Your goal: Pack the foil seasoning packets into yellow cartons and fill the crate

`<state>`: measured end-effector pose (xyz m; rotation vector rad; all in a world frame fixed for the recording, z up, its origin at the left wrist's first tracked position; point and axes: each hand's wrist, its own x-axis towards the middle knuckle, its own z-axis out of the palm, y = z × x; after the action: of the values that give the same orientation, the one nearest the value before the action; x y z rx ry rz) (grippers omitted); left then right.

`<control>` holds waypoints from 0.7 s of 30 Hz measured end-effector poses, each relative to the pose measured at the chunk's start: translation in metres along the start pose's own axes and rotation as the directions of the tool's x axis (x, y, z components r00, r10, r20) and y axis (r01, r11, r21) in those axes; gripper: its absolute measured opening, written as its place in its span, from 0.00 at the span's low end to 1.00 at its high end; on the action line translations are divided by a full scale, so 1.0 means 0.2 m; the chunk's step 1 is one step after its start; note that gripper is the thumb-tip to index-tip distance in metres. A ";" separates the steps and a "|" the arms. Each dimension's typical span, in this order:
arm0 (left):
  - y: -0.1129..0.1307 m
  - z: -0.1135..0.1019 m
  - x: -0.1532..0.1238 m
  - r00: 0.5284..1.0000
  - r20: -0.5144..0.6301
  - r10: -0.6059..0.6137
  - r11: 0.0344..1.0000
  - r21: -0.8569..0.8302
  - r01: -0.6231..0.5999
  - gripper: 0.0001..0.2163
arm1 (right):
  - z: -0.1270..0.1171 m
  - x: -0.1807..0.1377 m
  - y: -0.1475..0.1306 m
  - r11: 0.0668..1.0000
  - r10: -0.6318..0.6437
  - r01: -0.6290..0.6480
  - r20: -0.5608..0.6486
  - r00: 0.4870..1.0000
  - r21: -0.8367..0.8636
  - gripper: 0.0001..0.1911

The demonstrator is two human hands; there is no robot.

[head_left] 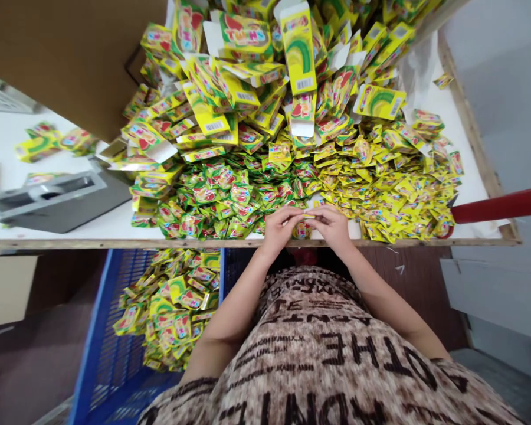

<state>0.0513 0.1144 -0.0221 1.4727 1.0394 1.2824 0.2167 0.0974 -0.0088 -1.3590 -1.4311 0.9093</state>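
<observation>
My left hand [279, 225] and my right hand [335, 226] meet at the table's front edge, fingertips pinched from both sides on a small yellow packet [309, 216]. Fingers cover most of it, so I cannot tell whether it is a sachet or a box. Beside my left hand lies a heap of green sachets [223, 192] with red watermelon pictures. To the right of my right hand spreads a heap of yellow sachets [402, 203]. Behind both, small yellow-green cardboard boxes [297, 56] are piled up, several with white end flaps standing open.
A grey tape dispenser [66, 200] stands at the left, near a large brown carton [71, 53]. Below the table, a blue plastic crate [92, 330] holds many filled-looking boxes. A red bar [500, 205] juts in from the right. A wooden strip [473, 124] edges the table.
</observation>
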 end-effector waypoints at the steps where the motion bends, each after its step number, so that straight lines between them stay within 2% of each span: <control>1: -0.01 -0.01 -0.01 0.999 0.020 0.043 0.999 0.014 -0.044 0.07 | 0.01 -0.03 0.01 0.996 -0.066 0.065 -0.019 0.998 -0.058 0.07; 3: -0.03 -0.01 -0.05 0.995 0.056 0.086 0.996 0.018 -0.087 0.07 | 0.02 -0.09 0.02 0.974 -0.177 0.166 -0.058 0.983 -0.155 0.07; 5: -0.05 0.00 -0.08 0.995 0.071 0.076 0.996 0.038 -0.079 0.07 | 0.02 -0.14 0.04 0.954 -0.234 0.218 -0.059 0.970 -0.208 0.10; 7: -0.05 0.02 -0.09 0.997 0.074 0.028 0.997 0.074 -0.034 0.08 | -0.02 -0.15 0.06 0.957 -0.206 0.197 -0.019 0.978 -0.213 0.12; 9: -0.03 0.01 -0.10 0.999 0.014 -0.031 0.997 0.072 0.030 0.11 | -0.08 -0.10 0.09 0.966 -0.120 0.111 -0.028 0.992 -0.233 0.15; 11: 0.04 -0.07 -0.11 0.991 -0.084 -0.105 0.994 0.020 0.107 0.13 | -0.16 -0.02 0.12 0.945 -0.074 0.053 -0.053 0.996 -0.322 0.16; 12: 0.07 -0.15 -0.12 0.981 -0.109 -0.158 0.987 -0.010 0.158 0.14 | -0.19 0.02 0.12 0.918 -0.078 0.061 -0.027 0.997 -0.392 0.16; 14: 0.14 -0.36 -0.17 0.952 -0.033 -0.303 0.953 -0.014 0.303 0.14 | -0.22 0.12 0.13 0.827 -0.065 0.130 0.138 0.988 -0.547 0.17; 15: 0.15 -0.49 -0.22 0.916 0.064 -0.396 0.918 0.033 0.394 0.15 | -0.23 0.16 0.13 0.773 -0.026 0.166 0.231 0.973 -0.612 0.18; 16: 0.16 -0.62 -0.27 0.853 0.169 -0.493 0.870 0.119 0.479 0.15 | -0.22 0.20 0.13 0.720 0.026 0.191 0.301 0.953 -0.667 0.20; 17: 0.15 -0.75 -0.34 0.778 0.229 -0.585 0.809 0.226 0.542 0.16 | -0.22 0.24 0.13 0.675 0.074 0.206 0.343 0.937 -0.709 0.20; 18: 0.12 -0.88 -0.42 0.702 0.229 -0.675 0.731 0.334 0.594 0.17 | -0.21 0.27 0.13 0.648 0.100 0.222 0.370 0.924 -0.729 0.19; 19: 0.09 -1.00 -0.50 0.640 0.146 -0.754 0.629 0.443 0.639 0.18 | -0.22 0.30 0.13 0.644 0.097 0.238 0.386 0.917 -0.727 0.16; 20: 0.04 -1.11 -0.59 0.587 -0.011 -0.810 0.487 0.546 0.682 0.19 | -0.22 0.32 0.12 0.666 0.066 0.252 0.391 0.918 -0.703 0.12; 21: 0.00 -1.19 -0.68 0.524 -0.200 -0.828 0.305 0.622 0.721 0.20 | -0.24 0.34 0.12 0.707 0.016 0.259 0.381 0.924 -0.658 0.09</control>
<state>-0.2004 0.0064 -0.0404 1.1652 1.8994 0.0274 0.2723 0.1629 -0.0092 -1.6549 -2.2924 0.5386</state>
